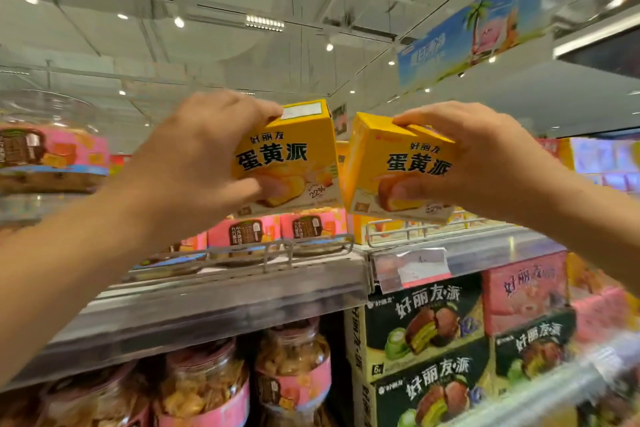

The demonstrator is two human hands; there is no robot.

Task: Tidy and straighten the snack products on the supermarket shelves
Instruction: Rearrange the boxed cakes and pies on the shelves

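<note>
- While both arms reach up at the centre of the frame, the left hand grips one yellow box, fingers curled over its top edge and thumb across its printed front.
- The right hand holds a second yellow box the same way: fingers on top, thumb low on the face.
- Both boxes hang in the air above the wire rail of the upper shelf, printed faces toward the camera, each tilted so their lower corners nearly meet. Whether they touch, hard to say.
- Top-and-front holds like these likely let the person square each box and slide it back label-out.
- More yellow packs sit behind the rail, centre-right, so that looks like the home spot.
- Room to move: open air above the boxes, ceiling far off; the rail below is the edge to clear on the way down.
- Left of it, pink-labelled tubs crowd the neighbouring bay.
- Lower right, dark green boxes stack tight under the price tag.
</note>
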